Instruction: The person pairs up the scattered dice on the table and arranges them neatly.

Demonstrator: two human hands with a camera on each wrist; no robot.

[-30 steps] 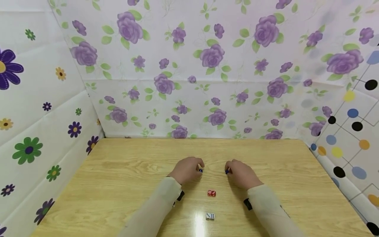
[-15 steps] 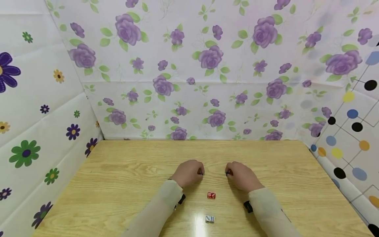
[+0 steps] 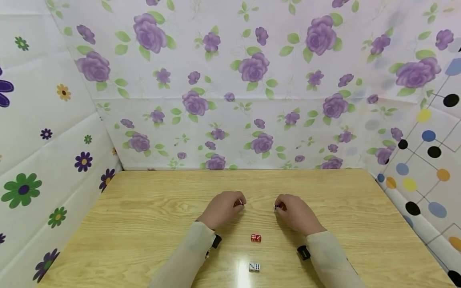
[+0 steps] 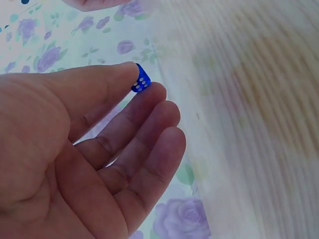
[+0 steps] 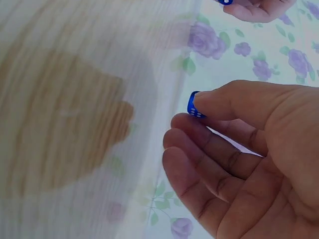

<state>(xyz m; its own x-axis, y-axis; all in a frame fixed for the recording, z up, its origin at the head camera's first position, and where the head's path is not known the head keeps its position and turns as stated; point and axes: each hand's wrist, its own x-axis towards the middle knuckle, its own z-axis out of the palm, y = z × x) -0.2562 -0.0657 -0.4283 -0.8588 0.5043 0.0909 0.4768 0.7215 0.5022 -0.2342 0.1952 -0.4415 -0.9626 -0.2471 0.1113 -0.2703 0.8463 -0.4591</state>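
Note:
In the head view my left hand [image 3: 222, 209] is over the middle of the table, palm side hidden. The left wrist view shows it pinching a blue die [image 4: 141, 84] with white dots between thumb and index fingertip, the other fingers loosely bent. Across a short gap, my right hand [image 3: 299, 214] mirrors it and pinches a second blue die [image 5: 191, 104] the same way. Both dice are mostly covered by fingers in the head view. Nearer the body, between the forearms, two red dice [image 3: 253, 238] lie side by side, with two white dice [image 3: 251, 267] closer still.
The wood-grain table [image 3: 151, 208] runs back to a hanging cloth [image 3: 230, 132] with purple roses. Patterned cloths close off the left and right sides. Each wrist carries a black strap device, such as the right one [image 3: 303, 253].
Both hands keep their pinch and have drawn slightly apart. The blue dice show less between the fingers than a second ago. The red and white dice stay in place while the head view shifts slightly.

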